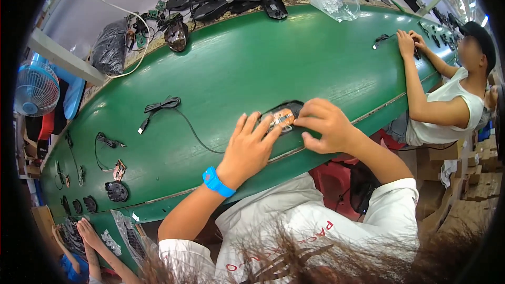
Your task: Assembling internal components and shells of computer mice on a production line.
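- In the head view, a dark, open, mouse-like shell (295, 107) lies on the green counter (226, 68) in front of me, near its close edge, with an orange circuit board (284, 117) inside.
- My left hand (245, 150) is at the shell's left side, fingers slightly spread, tips at its edge; I cannot tell whether they clamp it.
- My right hand (332, 128) is at its right side, forefinger bent to the board, thumb apart from it; the other fingers' grip I cannot tell.
- A black cable (198, 137) runs left from beneath my left hand to a tied bundle (164, 104) and a plug (142, 125).
- I wear a blue wristband (216, 181) on my left wrist.
- Farther left lies a round black part (117, 191), just beside another orange board (120, 169).
- To my right, a co-worker (447, 100) has both hands at the counter.
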`<state>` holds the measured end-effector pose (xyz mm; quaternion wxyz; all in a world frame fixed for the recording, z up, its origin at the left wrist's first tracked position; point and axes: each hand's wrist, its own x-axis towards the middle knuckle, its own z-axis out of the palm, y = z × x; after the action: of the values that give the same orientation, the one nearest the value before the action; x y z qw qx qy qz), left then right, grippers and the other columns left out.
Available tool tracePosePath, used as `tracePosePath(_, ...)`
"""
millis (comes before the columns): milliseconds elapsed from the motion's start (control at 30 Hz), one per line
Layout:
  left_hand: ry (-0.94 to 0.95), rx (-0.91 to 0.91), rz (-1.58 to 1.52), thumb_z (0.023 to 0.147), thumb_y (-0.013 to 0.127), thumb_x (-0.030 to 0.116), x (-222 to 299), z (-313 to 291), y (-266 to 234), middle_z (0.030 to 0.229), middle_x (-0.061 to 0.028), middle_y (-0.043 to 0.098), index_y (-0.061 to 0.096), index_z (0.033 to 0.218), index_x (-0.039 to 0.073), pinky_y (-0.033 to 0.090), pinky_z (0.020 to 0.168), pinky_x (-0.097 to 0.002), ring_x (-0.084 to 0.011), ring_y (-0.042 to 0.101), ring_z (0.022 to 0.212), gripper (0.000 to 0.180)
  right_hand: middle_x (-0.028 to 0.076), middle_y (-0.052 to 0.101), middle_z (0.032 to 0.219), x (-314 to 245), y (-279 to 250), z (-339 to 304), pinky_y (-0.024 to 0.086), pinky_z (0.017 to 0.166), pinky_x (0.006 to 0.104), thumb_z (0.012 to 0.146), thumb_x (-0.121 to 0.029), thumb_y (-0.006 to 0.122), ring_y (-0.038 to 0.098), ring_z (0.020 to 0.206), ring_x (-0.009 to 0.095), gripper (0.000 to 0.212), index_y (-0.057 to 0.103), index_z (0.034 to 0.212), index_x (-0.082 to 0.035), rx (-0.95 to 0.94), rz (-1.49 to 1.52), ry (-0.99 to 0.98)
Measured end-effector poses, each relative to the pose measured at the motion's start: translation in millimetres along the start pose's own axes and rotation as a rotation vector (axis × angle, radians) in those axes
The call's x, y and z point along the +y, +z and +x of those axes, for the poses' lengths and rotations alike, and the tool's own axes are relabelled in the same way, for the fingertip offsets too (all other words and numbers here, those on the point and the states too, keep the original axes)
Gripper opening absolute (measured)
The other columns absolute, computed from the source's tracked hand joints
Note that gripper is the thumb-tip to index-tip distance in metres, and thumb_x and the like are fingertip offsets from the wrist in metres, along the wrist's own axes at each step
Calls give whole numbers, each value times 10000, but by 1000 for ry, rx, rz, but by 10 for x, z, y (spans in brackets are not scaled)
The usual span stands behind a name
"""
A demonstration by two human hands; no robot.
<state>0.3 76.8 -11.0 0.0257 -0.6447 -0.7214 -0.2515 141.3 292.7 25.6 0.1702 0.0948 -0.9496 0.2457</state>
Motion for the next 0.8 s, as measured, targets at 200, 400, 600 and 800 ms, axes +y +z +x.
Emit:
tracePosePath(200,-32,-1,53,877,668,110,-361,465,42,1369,-142,579,644,1274,130,378,1118,-591,-410,504,1291,398,127,661,1061,189,29,-103,549,866,423,719,-31,718,645,1007,321,353,728,1073,-39,206,-22,152)
tracePosePath(400,-85,-10,48,881,662,123,-339,491,-8,1497,-170,479,627,1317,145,339,1156,-595,-440,437,1365,438,121,656,1019,251,137,-131,552,829,420,752,-35,699,644,951,314,286,721,1038,-27,251,-36,173)
tracePosePath(600,-55,-1,25,870,676,154,-214,422,-208,1524,-203,435,632,1320,139,324,1162,-610,-446,407,1399,452,122,674,1005,150,241,-49,565,839,427,743,-9,698,665,962,317,270,730,1010,-27,279,-25,162)
tracePosePath(800,137,-153,-74,865,671,193,40,-47,-252,1369,-171,572,659,1249,96,371,1140,-564,-363,505,1329,396,84,611,809,-50,296,243,524,609,392,661,-48,708,621,717,267,135,593,731,-50,220,37,-158)
